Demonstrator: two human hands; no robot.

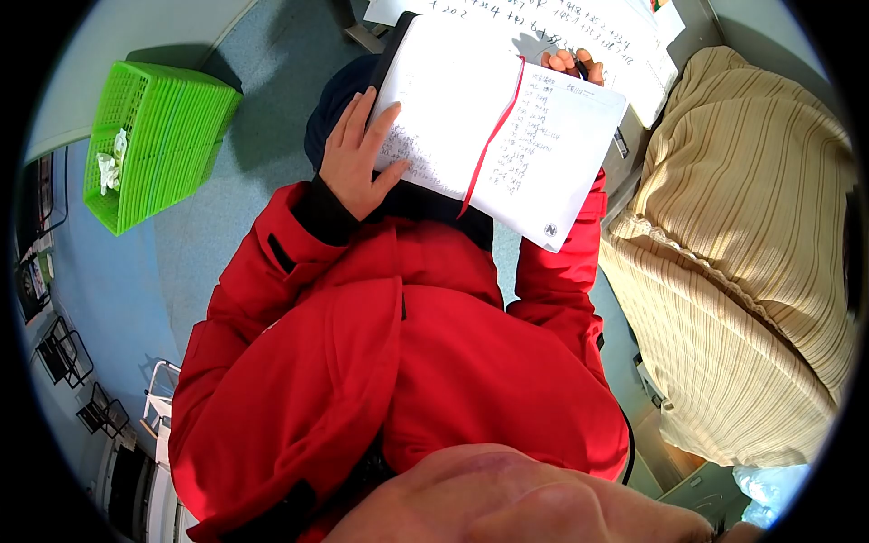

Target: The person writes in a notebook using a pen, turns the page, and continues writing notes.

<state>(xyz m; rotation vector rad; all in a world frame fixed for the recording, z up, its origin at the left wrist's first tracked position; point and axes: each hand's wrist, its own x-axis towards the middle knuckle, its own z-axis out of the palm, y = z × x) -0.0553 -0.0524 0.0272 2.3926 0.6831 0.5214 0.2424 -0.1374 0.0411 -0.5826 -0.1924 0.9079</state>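
An open notebook (434, 100) with handwritten pages and a red ribbon (496, 136) lies tilted over my lap. Flat on its left page rests my left hand (362, 156), fingers spread, thumb toward the ribbon. My right hand (575, 65) is at the top edge of the right page, its fingers curled over the edge. The right forearm passes under the notebook, and the page hides the palm. A small dark thing shows between those fingers, too small to make out. Large papers (625, 45) with handwritten numbers lie beyond the notebook.
A stack of green plastic baskets (172, 140) with crumpled white tissue inside stands at the left. Striped beige cloth (733, 226) covers something bulky at the right. A white rack (161, 398) is at the lower left, a light-blue bag (774, 489) at the lower right.
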